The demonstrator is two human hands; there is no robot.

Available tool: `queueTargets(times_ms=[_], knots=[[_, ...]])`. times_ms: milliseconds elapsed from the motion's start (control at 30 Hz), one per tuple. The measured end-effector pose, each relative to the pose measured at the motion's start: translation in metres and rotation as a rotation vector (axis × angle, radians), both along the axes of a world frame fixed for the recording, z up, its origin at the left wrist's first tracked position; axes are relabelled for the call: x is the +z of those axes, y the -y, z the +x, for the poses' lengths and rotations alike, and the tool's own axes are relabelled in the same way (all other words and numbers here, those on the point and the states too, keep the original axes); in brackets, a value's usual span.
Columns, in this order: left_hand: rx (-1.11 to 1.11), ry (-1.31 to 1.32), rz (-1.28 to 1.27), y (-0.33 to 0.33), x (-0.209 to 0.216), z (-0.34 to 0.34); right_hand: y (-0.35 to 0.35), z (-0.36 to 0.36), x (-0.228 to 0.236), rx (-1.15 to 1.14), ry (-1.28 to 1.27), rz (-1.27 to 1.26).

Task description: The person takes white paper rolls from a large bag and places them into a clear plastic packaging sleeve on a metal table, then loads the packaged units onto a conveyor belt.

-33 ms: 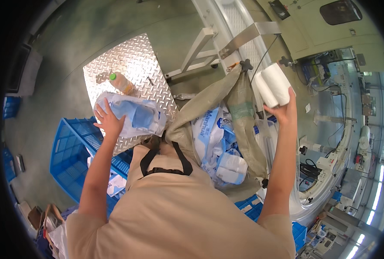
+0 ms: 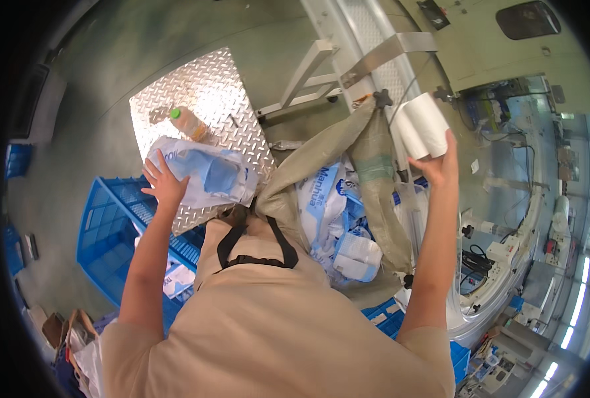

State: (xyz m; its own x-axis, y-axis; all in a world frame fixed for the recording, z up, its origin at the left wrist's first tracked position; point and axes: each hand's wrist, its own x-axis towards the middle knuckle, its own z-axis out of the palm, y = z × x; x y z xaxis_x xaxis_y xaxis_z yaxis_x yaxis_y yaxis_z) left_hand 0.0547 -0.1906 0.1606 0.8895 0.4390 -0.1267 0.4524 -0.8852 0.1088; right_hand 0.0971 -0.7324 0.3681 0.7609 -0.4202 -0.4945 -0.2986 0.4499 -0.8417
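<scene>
My left hand (image 2: pixel 167 182) has its fingers spread over the edge of a white and blue plastic bag (image 2: pixel 212 172). That bag lies on a shiny diamond-plate metal surface (image 2: pixel 225 86), beside a bottle with a green cap (image 2: pixel 190 124). On the right, my right hand (image 2: pixel 439 164) grips the lower end of a pair of white rolls (image 2: pixel 425 125) placed side by side, thumb on one side and fingers on the other. The rolls are at the edge of a metal conveyor chute (image 2: pixel 381 40). Part of my fingers is hidden behind them.
A greenish cloth sack (image 2: pixel 371 172) hangs open in front of me, with white and blue plastic packaging (image 2: pixel 321 199) inside. A blue crate (image 2: pixel 102 245) stands at the left. Machinery (image 2: pixel 507 255) lines the right side.
The picture has shifted very slightly. Both hands keep the same hold and place, with the right hand still on the white rolls.
</scene>
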Motion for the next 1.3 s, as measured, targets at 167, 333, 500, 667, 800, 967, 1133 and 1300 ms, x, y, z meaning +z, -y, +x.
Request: queueTargets(times_ms=[167,333,500,667,800,967,1133,1300], knots=[[0.305,-0.226,-0.151,-0.087,-0.089,0.004,0.019,-0.008,-0.012,-0.096,0.099,0.164],[0.310,-0.257,-0.321,-0.102,-0.144,0.012,0.045,-0.039,-0.035,-0.024,-0.079,-0.008],[0.274,-0.080,-0.425,-0.103,-0.184,0.006,0.017,0.022,-0.039,0.015,-0.226,-0.140],[0.585,0.108,-0.226,-0.085,-0.143,-0.007,-0.131,-0.023,-0.026,0.271,0.410,-1.086],[1.164,0.041,-0.628,-0.081,-0.146,0.010,-0.225,-0.060,-0.105,0.996,0.363,-0.857],[0.550,0.025,-1.186,-0.037,-0.171,-0.032,-0.307,-0.039,-0.210,1.240,0.478,-1.219],[-0.255,-0.239,-1.382,0.080,-0.024,-0.070,-0.313,-0.038,-0.290,1.765,0.589,-0.909],[-0.377,-0.460,-2.207,0.092,0.076,-0.136,-0.202,-0.071,-0.267,2.115,0.155,-1.091]])
